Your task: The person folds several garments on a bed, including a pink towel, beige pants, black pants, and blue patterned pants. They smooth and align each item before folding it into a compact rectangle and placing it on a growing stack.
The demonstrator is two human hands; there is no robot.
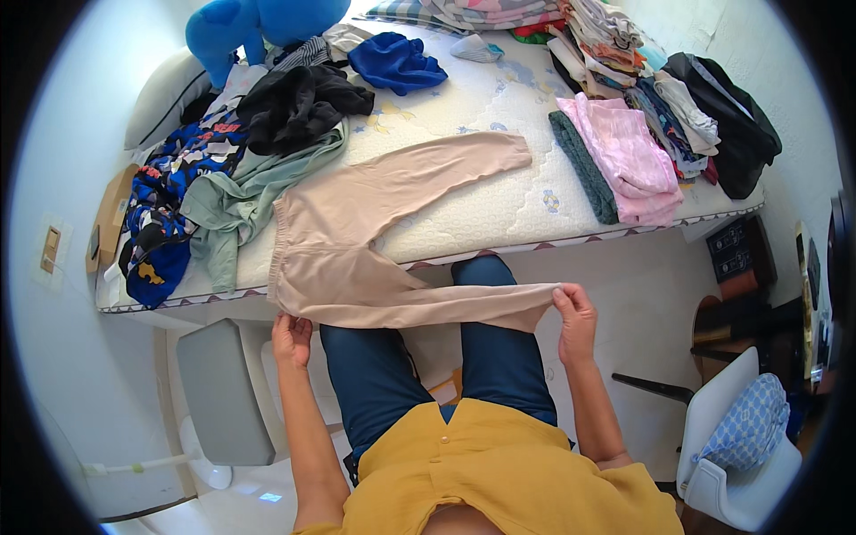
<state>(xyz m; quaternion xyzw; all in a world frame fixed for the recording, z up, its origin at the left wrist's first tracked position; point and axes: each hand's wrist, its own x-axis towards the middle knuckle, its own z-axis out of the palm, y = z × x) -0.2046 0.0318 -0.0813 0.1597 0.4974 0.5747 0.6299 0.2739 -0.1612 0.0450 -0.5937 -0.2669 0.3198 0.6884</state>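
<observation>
Bright light, soft shadows; edges bowed by fisheye, corners black.

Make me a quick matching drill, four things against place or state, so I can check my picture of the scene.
1. Beige trousers
2. Left hand
3. Right hand
4. Pink cloth

A. holding the end of a leg
B. folded, beside a dark green folded cloth
C. at the near corner of the waistband
D. partly on the mattress, partly past its near edge

Pairs: 1-D, 2-C, 3-A, 4-B
</observation>
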